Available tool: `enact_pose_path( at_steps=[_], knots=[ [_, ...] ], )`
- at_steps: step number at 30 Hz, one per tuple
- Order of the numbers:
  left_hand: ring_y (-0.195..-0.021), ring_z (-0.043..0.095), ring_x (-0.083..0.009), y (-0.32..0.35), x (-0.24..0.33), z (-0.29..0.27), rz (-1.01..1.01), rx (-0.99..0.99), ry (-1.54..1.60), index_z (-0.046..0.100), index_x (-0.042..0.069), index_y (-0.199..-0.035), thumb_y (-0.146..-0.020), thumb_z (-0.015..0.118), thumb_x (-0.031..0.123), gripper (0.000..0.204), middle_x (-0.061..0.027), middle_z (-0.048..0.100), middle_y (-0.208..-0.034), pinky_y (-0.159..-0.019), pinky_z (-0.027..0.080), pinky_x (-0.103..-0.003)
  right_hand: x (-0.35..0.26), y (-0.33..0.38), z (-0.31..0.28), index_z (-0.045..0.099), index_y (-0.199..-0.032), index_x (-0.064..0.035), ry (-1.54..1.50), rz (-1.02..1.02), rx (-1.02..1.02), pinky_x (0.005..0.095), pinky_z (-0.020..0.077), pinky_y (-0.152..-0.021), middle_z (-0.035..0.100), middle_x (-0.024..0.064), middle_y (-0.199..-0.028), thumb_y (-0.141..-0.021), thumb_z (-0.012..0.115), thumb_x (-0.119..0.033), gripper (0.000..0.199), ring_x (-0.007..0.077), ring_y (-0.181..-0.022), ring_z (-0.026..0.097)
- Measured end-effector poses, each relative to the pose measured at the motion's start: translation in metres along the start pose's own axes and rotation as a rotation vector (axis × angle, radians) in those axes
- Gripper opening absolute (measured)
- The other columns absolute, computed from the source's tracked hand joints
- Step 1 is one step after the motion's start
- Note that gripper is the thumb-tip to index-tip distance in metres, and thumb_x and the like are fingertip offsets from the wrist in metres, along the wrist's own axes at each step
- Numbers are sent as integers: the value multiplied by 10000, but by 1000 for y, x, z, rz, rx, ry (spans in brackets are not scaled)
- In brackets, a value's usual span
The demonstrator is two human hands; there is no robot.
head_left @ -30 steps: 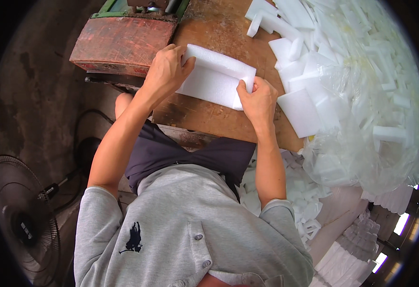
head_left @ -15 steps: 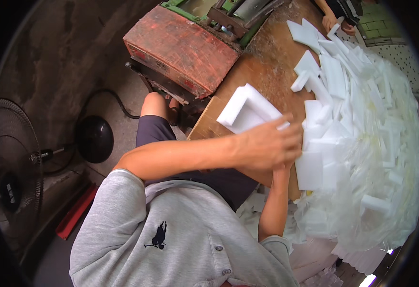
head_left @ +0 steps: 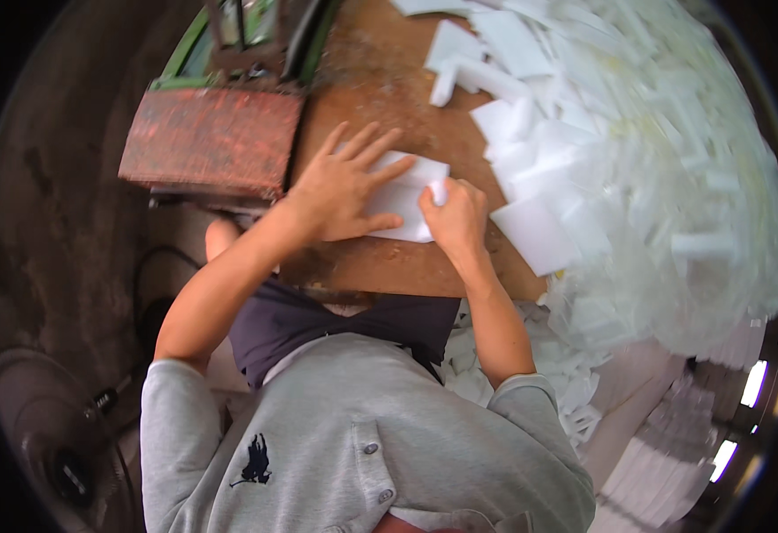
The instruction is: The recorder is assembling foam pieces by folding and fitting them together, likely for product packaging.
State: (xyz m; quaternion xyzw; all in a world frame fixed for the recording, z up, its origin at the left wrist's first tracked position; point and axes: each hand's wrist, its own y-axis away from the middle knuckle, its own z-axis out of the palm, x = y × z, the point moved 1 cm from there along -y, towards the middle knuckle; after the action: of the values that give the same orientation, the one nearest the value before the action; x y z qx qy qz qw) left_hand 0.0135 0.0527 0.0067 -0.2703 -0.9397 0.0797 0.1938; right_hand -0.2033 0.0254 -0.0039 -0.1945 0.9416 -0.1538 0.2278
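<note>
Nearest the person, the right hand (head_left: 456,216) was curled at the right edge of a white folded sheet (head_left: 404,197), its fingers pinching that edge; the left hand (head_left: 340,188) lay flat and spread wide on the sheet, pressing it down and gripping nothing; the sheet rested on the brown wooden surface (head_left: 380,262), close to its near edge. Beyond to the right, a heap of white pieces (head_left: 638,151) spread over the surface; further left stood a rusty red metal block (head_left: 210,140).
</note>
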Motion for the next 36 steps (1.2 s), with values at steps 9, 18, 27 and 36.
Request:
enact_pose_path(
  at_steps=[9,18,27,36],
  knots=[
    [-1188,553,-433,-93,-15,6,-303,318,532,429,86,-1476,-967,597,355,600,-270,574,-1284,-1012,460,-468,75,81,-185,523,-1401,-19,130,399,497,261,535,-764,592,130,-1281,-1005,549,-231,450,125,-1025,617],
    [-1006,609,-456,-193,-61,73,-267,281,140,661,139,-1190,-893,632,239,315,-293,634,-1082,-866,520,-485,99,74,-161,510,-1417,-73,31,157,126,455,464,-1004,592,157,-1229,-842,754,-126,627,324,-1218,542],
    [-816,621,-364,-16,5,-11,-525,509,313,478,-56,-1256,-824,629,60,471,-215,622,-938,-746,504,-424,98,43,-149,677,-1214,-20,-287,93,90,369,515,-810,670,144,-967,-860,708,-22,355,299,-894,639],
    [-878,557,-99,150,-24,-66,-841,731,314,550,-24,-1330,-963,603,72,384,-39,618,-1005,-751,470,-249,33,-74,6,657,-1222,5,-586,-103,-530,356,507,-857,686,170,-964,-895,689,-84,341,316,-888,652]
  ],
)
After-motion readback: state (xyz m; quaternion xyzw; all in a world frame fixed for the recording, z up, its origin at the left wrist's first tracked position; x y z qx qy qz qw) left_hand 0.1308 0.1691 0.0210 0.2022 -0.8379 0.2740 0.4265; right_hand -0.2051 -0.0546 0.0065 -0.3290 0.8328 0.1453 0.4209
